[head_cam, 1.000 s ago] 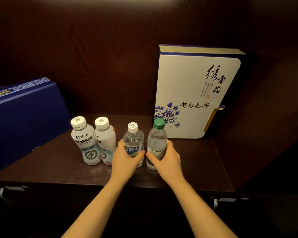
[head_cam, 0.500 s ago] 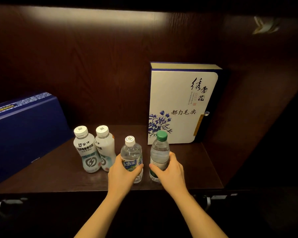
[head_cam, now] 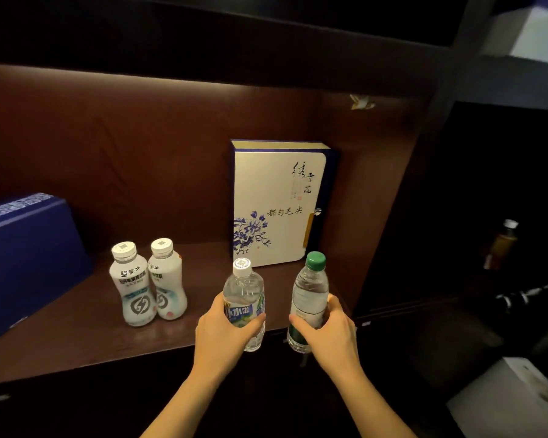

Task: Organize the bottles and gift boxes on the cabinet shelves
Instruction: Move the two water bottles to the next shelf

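My left hand (head_cam: 223, 331) grips a clear water bottle with a white cap (head_cam: 243, 294). My right hand (head_cam: 328, 335) grips a clear water bottle with a green cap (head_cam: 310, 290). Both bottles are held past the front edge of the dark wooden shelf (head_cam: 76, 339), tilted slightly. Two white drink bottles (head_cam: 133, 284) (head_cam: 166, 278) stand side by side on the shelf to the left. A white gift box with blue flowers (head_cam: 277, 203) stands upright at the back. A dark blue gift box (head_cam: 23, 263) leans at the far left.
The cabinet's side wall (head_cam: 389, 216) rises right of the white box. In the darker compartment to the right stands an amber bottle (head_cam: 502, 245). A white box (head_cam: 513, 403) lies at the lower right. The upper shelf board (head_cam: 203, 67) overhangs.
Both hands have lifted their water bottles off the shelf and pulled them toward me and apart. The view has drawn back and swung right, showing the neighbouring compartment.
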Available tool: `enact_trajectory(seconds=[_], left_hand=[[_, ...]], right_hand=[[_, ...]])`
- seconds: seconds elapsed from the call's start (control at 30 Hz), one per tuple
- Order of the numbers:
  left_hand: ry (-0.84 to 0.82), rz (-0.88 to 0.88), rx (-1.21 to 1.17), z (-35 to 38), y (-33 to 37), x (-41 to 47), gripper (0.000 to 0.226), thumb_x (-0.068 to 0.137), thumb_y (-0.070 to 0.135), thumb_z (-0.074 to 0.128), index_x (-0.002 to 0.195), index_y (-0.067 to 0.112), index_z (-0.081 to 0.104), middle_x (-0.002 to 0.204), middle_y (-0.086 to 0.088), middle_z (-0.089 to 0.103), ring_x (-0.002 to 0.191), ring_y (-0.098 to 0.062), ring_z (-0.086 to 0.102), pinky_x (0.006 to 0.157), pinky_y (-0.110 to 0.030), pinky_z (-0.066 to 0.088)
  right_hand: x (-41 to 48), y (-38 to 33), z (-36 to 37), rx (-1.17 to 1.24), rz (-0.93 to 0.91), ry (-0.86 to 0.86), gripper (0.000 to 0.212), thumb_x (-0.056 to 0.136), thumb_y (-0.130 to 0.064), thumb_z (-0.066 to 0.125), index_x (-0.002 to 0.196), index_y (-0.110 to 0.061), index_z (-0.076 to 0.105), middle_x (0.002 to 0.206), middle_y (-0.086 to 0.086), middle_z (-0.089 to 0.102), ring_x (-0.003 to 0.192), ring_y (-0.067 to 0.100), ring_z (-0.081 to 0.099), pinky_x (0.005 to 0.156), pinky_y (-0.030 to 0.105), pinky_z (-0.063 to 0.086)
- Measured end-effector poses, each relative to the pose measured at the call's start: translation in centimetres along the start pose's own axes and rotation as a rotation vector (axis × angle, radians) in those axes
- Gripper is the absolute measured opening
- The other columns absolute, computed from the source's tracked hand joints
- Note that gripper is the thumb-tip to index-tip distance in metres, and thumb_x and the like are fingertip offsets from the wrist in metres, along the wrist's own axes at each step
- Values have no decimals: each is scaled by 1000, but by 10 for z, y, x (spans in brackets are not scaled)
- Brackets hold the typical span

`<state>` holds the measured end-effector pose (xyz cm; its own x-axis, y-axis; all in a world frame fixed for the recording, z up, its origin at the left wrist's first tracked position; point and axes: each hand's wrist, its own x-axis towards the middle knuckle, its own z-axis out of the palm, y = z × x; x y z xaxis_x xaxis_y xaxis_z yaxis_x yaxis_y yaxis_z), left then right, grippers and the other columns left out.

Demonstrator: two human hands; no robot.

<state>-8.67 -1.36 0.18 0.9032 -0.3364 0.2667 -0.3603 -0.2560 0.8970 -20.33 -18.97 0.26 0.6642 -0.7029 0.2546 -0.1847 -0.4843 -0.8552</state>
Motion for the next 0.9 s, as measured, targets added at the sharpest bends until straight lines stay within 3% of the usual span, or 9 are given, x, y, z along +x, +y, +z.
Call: enact_trajectory(seconds=[0.23, 0.43, 0.63, 0.8, 0.9], left_hand=[[-137, 70, -87, 40, 34, -25, 51, 60, 51, 84, 102, 46, 56, 91, 27, 70, 86, 11, 65, 68, -12, 50], [-267, 156, -122, 88, 76, -39, 53, 63, 47, 84, 107, 45, 55, 98, 42, 63, 87, 14, 64, 66, -8, 48], [-360, 211, -158, 154, 127, -49, 53, 60, 51, 82, 105, 46, 55, 95, 37, 66, 86, 12, 65, 64, -8, 50], [-403, 220, -142, 220, 167, -62, 58, 59, 51, 83, 109, 38, 57, 92, 21, 71, 85, 13, 65, 65, -8, 48], [-409, 222, -115, 261, 185, -67, 61, 60, 51, 84, 112, 35, 57, 93, 19, 71, 83, 10, 65, 68, -10, 49]], right_hand=[[-33, 6, -68, -53, 7, 146, 63, 65, -58, 79, 121, -36, 58, 104, -19, 71, 96, -2, 68, 83, 27, 58], [-48, 21, -135, -66, 29, 272, 54, 67, -58, 79, 111, -56, 48, 100, -28, 67, 97, -17, 61, 74, 12, 51], [-49, 50, -211, -27, 62, 361, 60, 69, -54, 82, 122, -40, 55, 104, -24, 71, 96, -8, 66, 79, 22, 58], [-39, 83, -272, -32, 68, 434, 56, 71, -51, 82, 119, -44, 53, 100, -25, 70, 95, -11, 65, 77, 18, 56], [-26, 107, -305, -14, 64, 436, 59, 71, -53, 82, 122, -40, 55, 104, -26, 70, 96, -9, 66, 81, 24, 58]])
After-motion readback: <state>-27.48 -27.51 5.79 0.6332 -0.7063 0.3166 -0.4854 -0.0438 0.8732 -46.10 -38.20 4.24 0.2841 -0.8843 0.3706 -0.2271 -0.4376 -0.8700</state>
